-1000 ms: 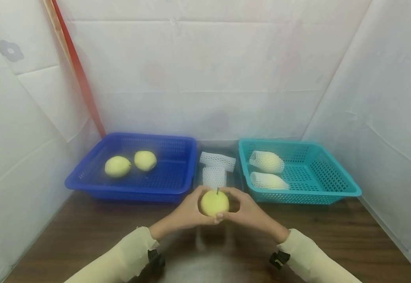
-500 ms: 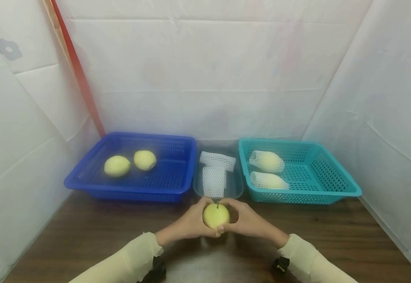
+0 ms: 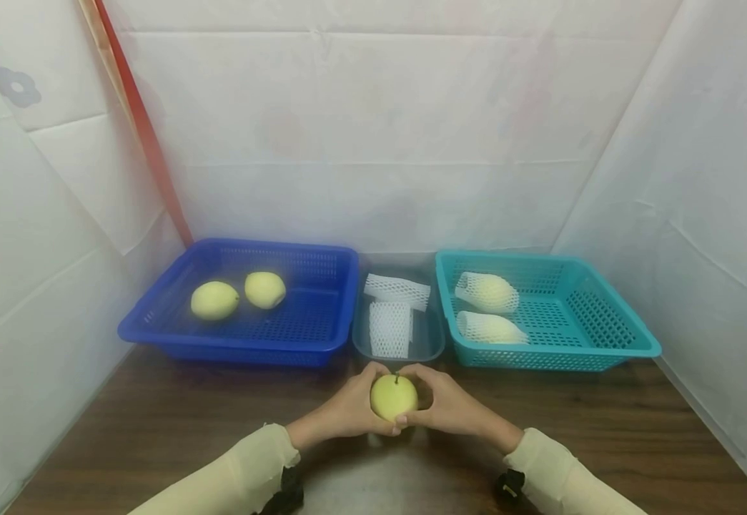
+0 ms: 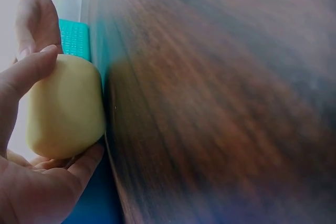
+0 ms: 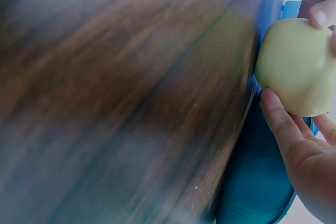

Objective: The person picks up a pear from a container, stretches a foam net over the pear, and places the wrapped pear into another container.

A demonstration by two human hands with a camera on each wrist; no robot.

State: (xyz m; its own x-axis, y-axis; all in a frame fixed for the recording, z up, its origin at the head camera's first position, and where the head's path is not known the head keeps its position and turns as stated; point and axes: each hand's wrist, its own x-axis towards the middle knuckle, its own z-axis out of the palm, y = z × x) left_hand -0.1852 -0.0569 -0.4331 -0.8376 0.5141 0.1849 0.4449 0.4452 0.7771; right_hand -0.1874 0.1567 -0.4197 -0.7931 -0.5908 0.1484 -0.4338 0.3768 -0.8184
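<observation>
At the lower center of the head view, I've got a yellow-green pear point(image 3: 394, 399) between left hand point(image 3: 354, 409) and right hand point(image 3: 455, 409), fingers point(image 5: 282, 124) curled round it, pinching from both sides. It's over the tabletop point(image 3: 592, 422); can't tell if touching. Clear tray point(image 3: 426, 340) with foam nets point(image 3: 390, 330) just beyond; blue basket point(image 3: 309, 318) left of frame, teal basket point(image 3: 553, 322) right.

In the left wrist view the left hand point(image 4: 37, 190) runs past the left edge, its fingers point(image 4: 85, 165) partly hidden behind the rounded pale-yellow pear point(image 4: 65, 106), and the brown wooden tabletop point(image 4: 220, 108) blurs
</observation>
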